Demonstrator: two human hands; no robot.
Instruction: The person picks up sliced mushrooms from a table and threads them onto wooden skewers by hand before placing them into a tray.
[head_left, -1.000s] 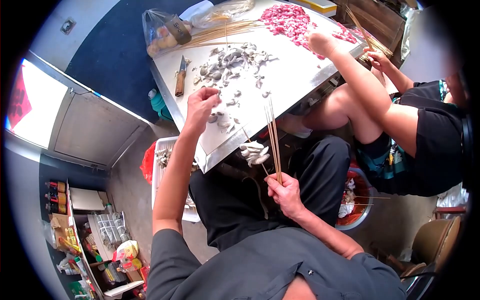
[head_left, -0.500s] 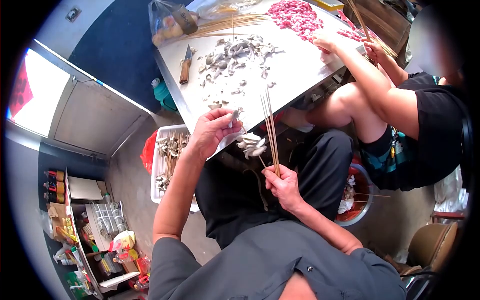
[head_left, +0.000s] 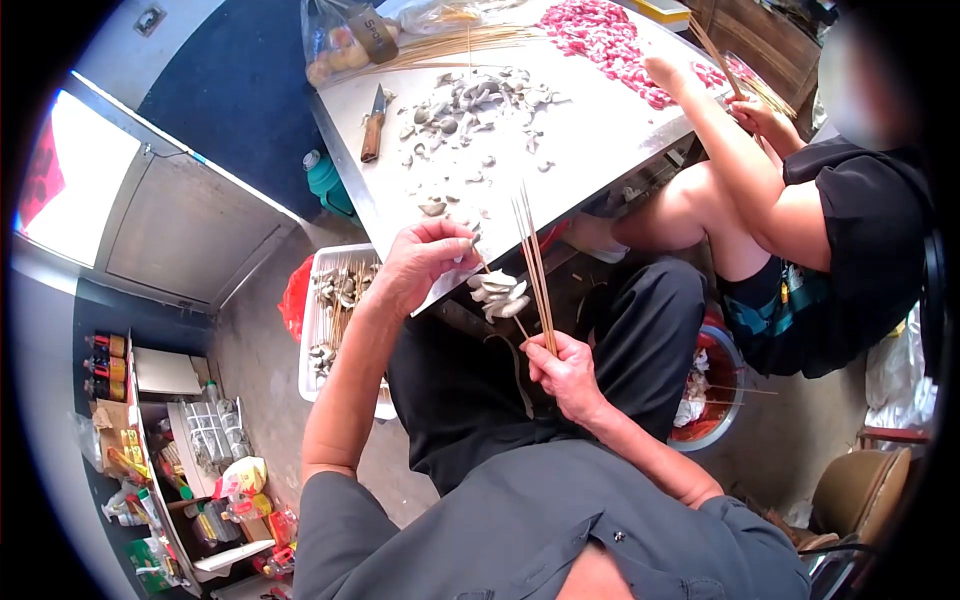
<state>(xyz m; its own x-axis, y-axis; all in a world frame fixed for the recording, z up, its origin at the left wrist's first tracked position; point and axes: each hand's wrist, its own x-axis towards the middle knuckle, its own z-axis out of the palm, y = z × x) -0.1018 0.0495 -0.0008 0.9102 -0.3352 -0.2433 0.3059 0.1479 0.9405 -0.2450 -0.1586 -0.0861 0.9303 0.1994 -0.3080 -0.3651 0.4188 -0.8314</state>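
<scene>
My right hand (head_left: 567,378) is closed round several bamboo skewers (head_left: 536,265). One of these slants up to the left and carries a bunch of pale grey mushroom pieces (head_left: 498,295). At that skewer's upper tip, my left hand (head_left: 432,262) pinches a small grey mushroom piece (head_left: 474,241), partly hidden by the fingers. Beyond my hands, loose mushroom pieces (head_left: 470,108) lie scattered over the white table (head_left: 585,150).
A knife (head_left: 373,128) lies near the table's left edge. Filled skewers rest in a white tray (head_left: 310,350) at lower left. On the right, a co-worker's hand (head_left: 672,78) reaches over a pile of red meat pieces (head_left: 600,38). A waste bucket (head_left: 738,395) stands by my right leg.
The mushroom piece in my left fingers has come to the skewer's tip and shows less. My right hand has hardly moved. The co-worker's reaching hand has moved slightly up and right.
</scene>
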